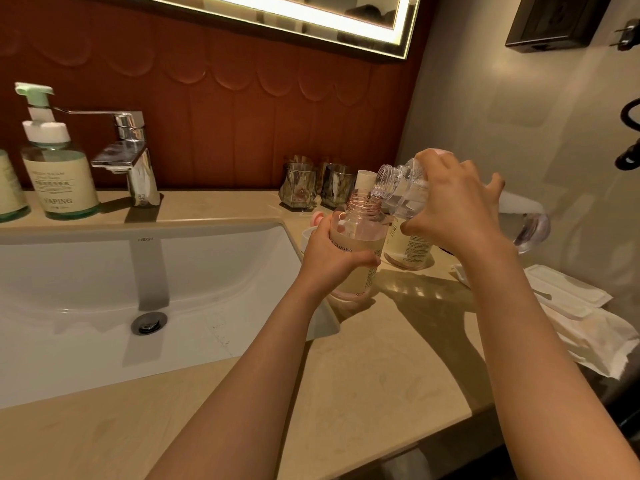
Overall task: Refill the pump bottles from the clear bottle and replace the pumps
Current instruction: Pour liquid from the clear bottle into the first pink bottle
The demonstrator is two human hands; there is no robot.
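Fingers [327, 230] of the left hand [332, 258] are curled round the pink pump bottle [360, 233], with the thumb laid across its cream label. This bottle is held upright, without a pump, at the right corner of the white sink basin [104, 271]. Whether its base rests on the beige counter [381, 375] or is lifted slightly cannot be told.

The right hand [453, 209] is wrapped over the clear bottle [398, 188], which is gripped round its middle and tipped neck-down toward the left. Its open mouth is held just above the pink bottle's threaded neck, and clear liquid is seen at the lip.

A second pink bottle [412, 244] stands just behind, partly hidden by the right hand. A pink and white pump part [310, 233] lies on the counter behind the left hand, mostly covered.

Two glass tumblers [301, 188] are set against the brown wall panel. At the far left, beside the chrome faucet [128, 161], stands a green pump bottle [59, 174] with its pump fitted. White packets and tissue [571, 306] lie at the right end of the counter, and a lit mirror [311, 15] hangs above.
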